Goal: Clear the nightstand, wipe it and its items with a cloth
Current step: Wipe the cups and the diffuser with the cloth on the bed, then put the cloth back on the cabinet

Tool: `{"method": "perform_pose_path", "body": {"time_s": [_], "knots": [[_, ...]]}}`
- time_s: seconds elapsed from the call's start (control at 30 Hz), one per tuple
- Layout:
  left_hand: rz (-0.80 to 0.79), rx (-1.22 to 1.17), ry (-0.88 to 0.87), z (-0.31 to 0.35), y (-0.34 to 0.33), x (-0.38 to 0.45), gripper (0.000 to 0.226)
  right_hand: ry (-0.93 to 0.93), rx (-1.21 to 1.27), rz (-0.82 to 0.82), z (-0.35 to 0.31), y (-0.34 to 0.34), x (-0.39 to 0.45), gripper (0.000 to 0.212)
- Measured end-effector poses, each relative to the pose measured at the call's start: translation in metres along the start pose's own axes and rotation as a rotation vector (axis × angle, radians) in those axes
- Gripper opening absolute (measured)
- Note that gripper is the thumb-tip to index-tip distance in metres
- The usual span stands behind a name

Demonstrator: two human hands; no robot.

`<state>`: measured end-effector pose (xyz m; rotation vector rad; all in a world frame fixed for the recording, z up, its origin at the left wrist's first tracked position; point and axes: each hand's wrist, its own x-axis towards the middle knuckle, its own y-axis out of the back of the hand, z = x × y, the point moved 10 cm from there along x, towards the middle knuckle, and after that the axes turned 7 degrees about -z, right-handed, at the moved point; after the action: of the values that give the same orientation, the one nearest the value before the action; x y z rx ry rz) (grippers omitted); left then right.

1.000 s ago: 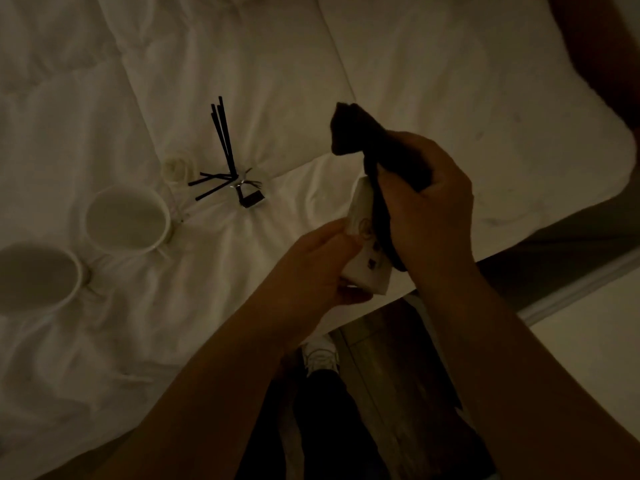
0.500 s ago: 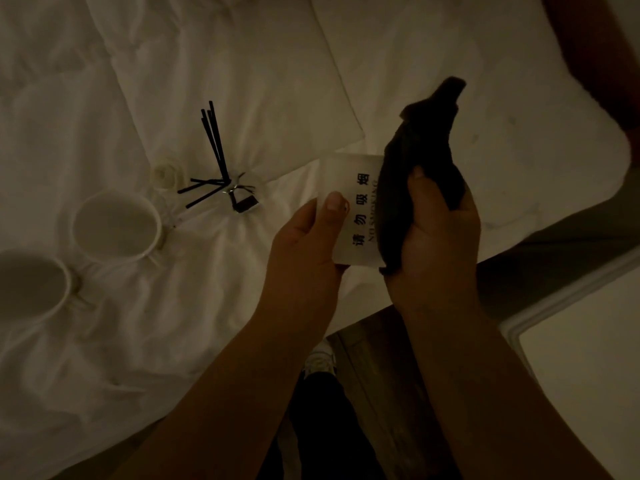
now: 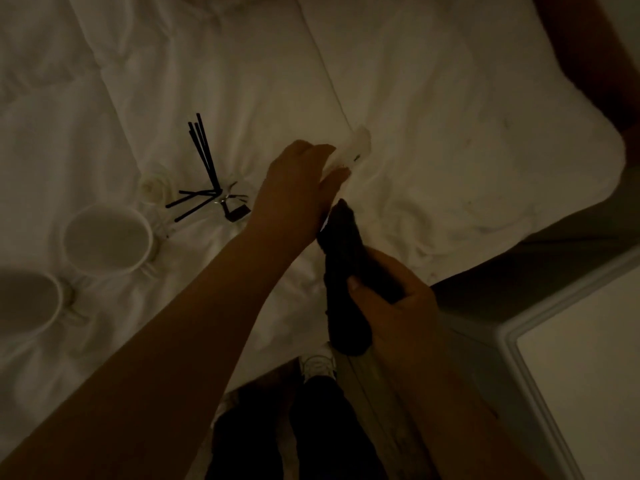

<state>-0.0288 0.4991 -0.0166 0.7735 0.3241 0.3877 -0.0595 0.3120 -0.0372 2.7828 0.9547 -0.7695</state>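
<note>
My left hand [image 3: 298,181] reaches out over the white bed [image 3: 415,81] and pinches a small white sign card [image 3: 356,148] down at the bedding. My right hand [image 3: 391,306] stays nearer to me and grips a dark cloth [image 3: 346,271], which hangs apart from the card. The pale nightstand top [image 3: 588,393] shows at the lower right.
On the bed to the left lie two white mugs [image 3: 107,240] [image 3: 24,306], a reed diffuser with black sticks [image 3: 204,168] and a small pale lid [image 3: 156,187]. My legs and a white shoe [image 3: 318,365] stand on the wooden floor below.
My left hand has carried the card away from the cloth and out to the bedding. My right hand has dropped back toward me with the cloth.
</note>
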Motion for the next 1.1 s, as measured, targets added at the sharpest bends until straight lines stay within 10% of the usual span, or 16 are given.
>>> {"method": "perform_pose_path", "body": {"time_s": [0.3, 0.47, 0.57, 0.93, 1.1], "knots": [[-0.146, 0.162, -0.003, -0.008, -0.028, -0.017, 0.056, -0.016, 0.191, 0.156, -0.008, 0.035, 0.005, 0.026], [-0.092, -0.525, 0.183, 0.013, 0.007, -0.073, 0.045, 0.007, 0.233, 0.148, -0.051, 0.027, -0.008, 0.027], [-0.336, -1.126, 0.353, 0.034, 0.003, -0.107, 0.056, 0.003, 0.339, 0.032, -0.088, -0.002, -0.027, 0.034], [-0.215, -0.951, 0.323, 0.075, 0.252, -0.227, 0.022, -0.147, 0.021, -0.448, -0.261, -0.099, -0.120, 0.032], [0.091, -0.955, 0.385, 0.072, 0.350, -0.317, 0.014, -0.144, -0.110, -0.712, -0.302, -0.195, -0.167, 0.040]]}}
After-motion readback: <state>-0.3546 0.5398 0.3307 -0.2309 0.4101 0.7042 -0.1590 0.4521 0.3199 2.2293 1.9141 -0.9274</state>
